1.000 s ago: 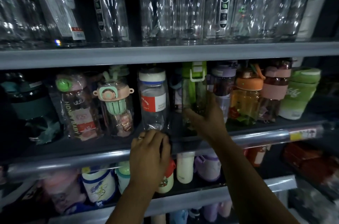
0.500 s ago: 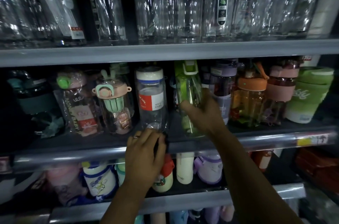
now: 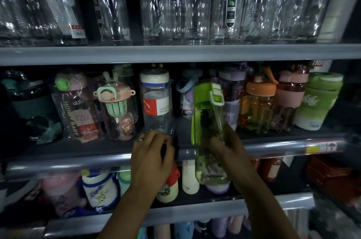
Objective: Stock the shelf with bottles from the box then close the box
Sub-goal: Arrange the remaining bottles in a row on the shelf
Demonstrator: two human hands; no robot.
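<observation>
The green bottle [image 3: 208, 121], on the shelf [image 3: 78, 160] a second before, hung tilted out past its lip, the right hand [image 3: 228, 148] with fingers wrapped round it. The left hand [image 3: 152, 152] curled its fingers at the clear bottle [image 3: 157, 105] base, grip unclear. Placing it probably remained.

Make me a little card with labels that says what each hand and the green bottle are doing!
Place: grey store shelf packed with drink bottles
Right grip: right hand holds the translucent green plastic bottle by its lower half
Green bottle: tilted, held in front of the shelf edge, not standing on it
Left grip: left hand rests at the shelf edge, fingertips by the base of the clear plastic bottle with a white lid; whether it holds that bottle is unclear
</observation>
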